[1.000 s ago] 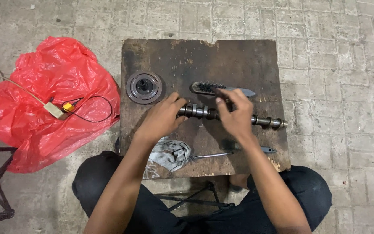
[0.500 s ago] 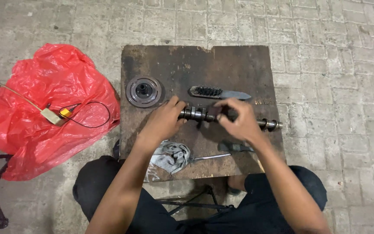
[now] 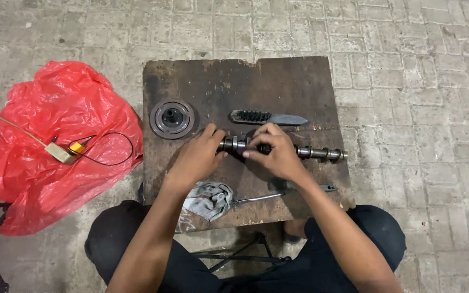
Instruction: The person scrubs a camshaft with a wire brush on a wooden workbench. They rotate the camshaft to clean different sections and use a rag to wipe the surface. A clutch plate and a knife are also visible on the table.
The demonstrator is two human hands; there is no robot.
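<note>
A: What is held at the centre of the frame?

B: A long dark metal camshaft with lobes along its length [image 3: 299, 151] is laid across the worn dark wooden board [image 3: 234, 81]. Its left end is gripped by the left hand [image 3: 199, 154], with the fingers curled round it. Its middle is pinched by the right hand [image 3: 278, 152], fingertips pressed onto the shaft. The two hands are set close together on the shaft, and its right end is left bare, pointing to the right edge of the board.

A: What else is seen on the board?

B: Above the hands, a wire brush with a grey handle [image 3: 267, 116] is laid flat. To the upper left of the hands, a round dark metal disc with a hub [image 3: 172, 118] is placed. Below the hands, near the bottom edge, a crumpled grey rag [image 3: 208, 198] and a slim metal tool [image 3: 256, 198] are found.

A: And off the board?

B: At the left of the frame, a crumpled red plastic bag [image 3: 39, 179] is spread on the paved ground, with a small beige box and a black wire [image 3: 61, 153] lying on it.
</note>
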